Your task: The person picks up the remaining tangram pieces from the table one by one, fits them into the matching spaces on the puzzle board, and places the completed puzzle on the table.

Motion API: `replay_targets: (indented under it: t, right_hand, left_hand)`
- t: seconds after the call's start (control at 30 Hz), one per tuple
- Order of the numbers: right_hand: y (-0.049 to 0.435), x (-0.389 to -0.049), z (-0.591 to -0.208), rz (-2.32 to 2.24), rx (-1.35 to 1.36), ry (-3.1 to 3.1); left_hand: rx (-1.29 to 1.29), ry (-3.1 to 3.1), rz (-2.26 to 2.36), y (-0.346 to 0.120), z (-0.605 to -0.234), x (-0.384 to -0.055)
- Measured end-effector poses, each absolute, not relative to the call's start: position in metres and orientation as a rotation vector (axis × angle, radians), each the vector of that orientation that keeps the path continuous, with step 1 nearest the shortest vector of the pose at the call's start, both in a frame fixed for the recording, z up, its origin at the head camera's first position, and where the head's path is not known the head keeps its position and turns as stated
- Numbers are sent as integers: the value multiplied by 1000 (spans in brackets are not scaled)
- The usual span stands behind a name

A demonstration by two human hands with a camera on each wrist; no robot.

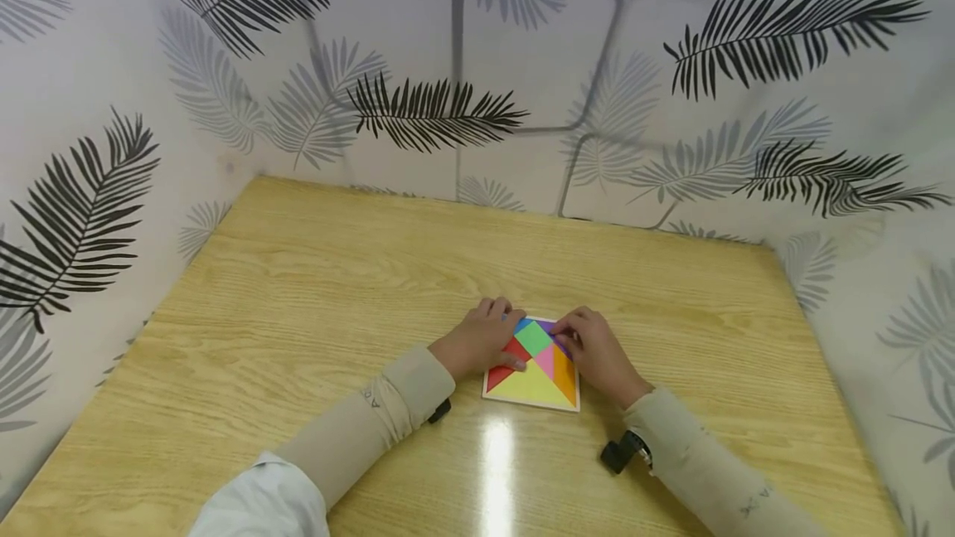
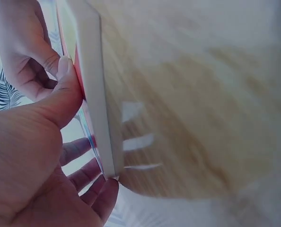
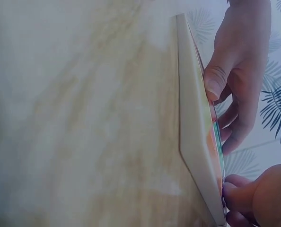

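A square tangram puzzle (image 1: 531, 379) in a white-rimmed tray lies flat on the table, its coloured pieces filling the tray. My left hand (image 1: 485, 338) holds the tray's left side, thumb on the red piece (image 1: 496, 376) and fingers reaching the far edge. In the left wrist view, those fingertips bend round the tray's rim (image 2: 99, 94). At the far right corner my right hand (image 1: 600, 355) pinches at the purple piece (image 1: 550, 326), thumb and forefinger close together. The fingers partly cover that piece. A green square (image 1: 534, 339), a yellow triangle (image 1: 531, 384) and an orange piece (image 1: 564, 374) show between the hands.
The wood-grain table (image 1: 336, 272) extends around the puzzle, with a glare streak in front. Behind and at both sides hangs a pale leaf-patterned cloth (image 1: 522, 48). A dark wrist device (image 1: 627, 450) sits at the right sleeve.
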State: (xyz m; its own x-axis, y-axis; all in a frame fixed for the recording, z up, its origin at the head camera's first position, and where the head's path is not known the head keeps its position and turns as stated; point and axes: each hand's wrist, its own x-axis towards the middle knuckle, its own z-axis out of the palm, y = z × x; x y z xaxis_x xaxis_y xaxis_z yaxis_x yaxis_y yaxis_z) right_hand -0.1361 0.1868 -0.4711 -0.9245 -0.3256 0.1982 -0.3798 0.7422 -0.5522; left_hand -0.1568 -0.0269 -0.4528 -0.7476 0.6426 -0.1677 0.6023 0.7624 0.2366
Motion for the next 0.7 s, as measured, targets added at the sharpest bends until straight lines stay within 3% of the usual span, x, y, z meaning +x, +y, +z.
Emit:
replay_targets:
  t: [0.47, 0.7]
  right_hand:
    - [193, -118, -466, 684, 1004, -2863]
    - [191, -110, -464, 635, 1021, -2882]
  left_hand:
    - [1178, 2989, -169, -21, -455, -132]
    - [1220, 3046, -107, -20, -450, -122]
